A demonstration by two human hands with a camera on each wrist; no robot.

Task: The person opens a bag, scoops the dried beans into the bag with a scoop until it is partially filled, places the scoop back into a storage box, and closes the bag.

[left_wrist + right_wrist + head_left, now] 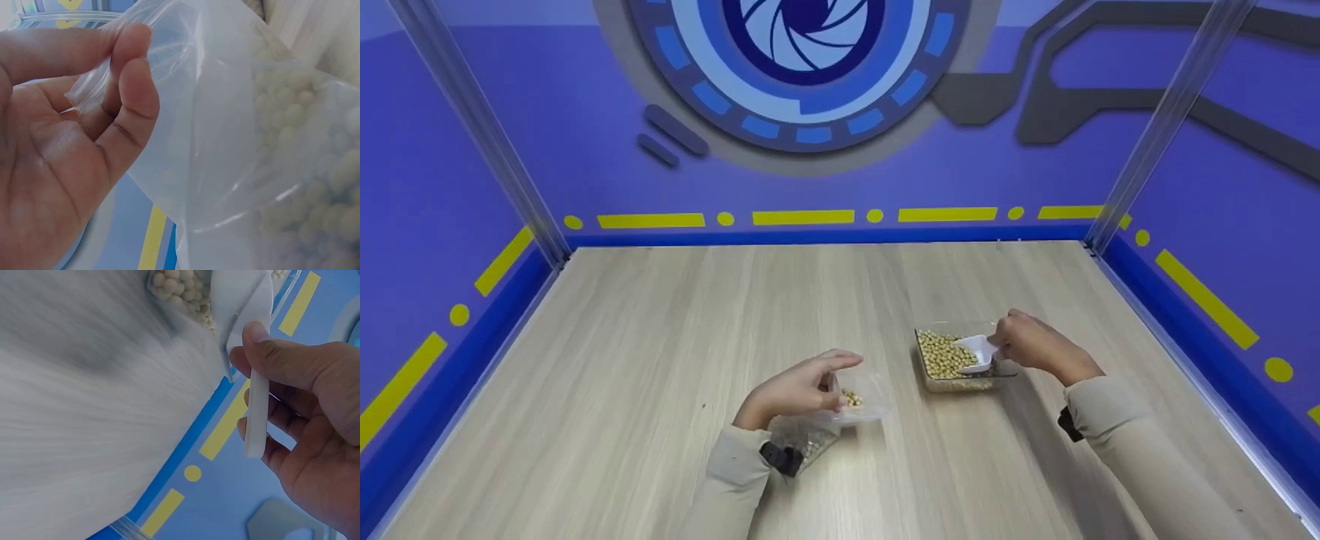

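Note:
My left hand (795, 386) pinches the edge of a clear plastic zip bag (219, 140) between thumb and fingers, its mouth spread wide. Round pale-yellow beans (292, 115) fill the lower part of the bag. To the right, my right hand (1031, 341) grips a white scoop (257, 413) by its handle, thumb on top and fingers wrapped beneath. The scoop's blade dips among the beans (939, 354) in a clear rectangular container (952, 386). In the right wrist view, only a corner of that container shows.
Both hands work over a light wood-grain table (622, 360). Blue panels (495, 135) with yellow dashes enclose it at the back and sides, joined by metal corner posts. A tiny dark speck lies left of the bag.

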